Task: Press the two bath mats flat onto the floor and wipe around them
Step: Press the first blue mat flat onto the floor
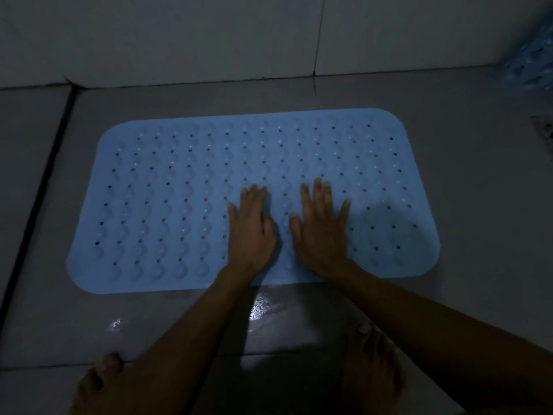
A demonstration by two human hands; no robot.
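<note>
A light blue bath mat (167, 187) with rows of holes and bumps lies spread on the grey tiled floor, its long side across the view. My left hand (251, 232) lies palm down on the mat's near middle, fingers straight. My right hand (321, 232) lies flat beside it, fingers spread, also pressing the mat. Both forearms reach in from the bottom of the view. A second blue mat (532, 64) shows only as a patch at the far right edge, against the wall.
My bare feet (98, 381) stand on the wet, shiny floor (478, 205) just in front of the mat. A white tiled wall (179, 34) rises behind it. A floor drain (545, 127) sits at the right edge. A dark groove (45, 187) runs along the left.
</note>
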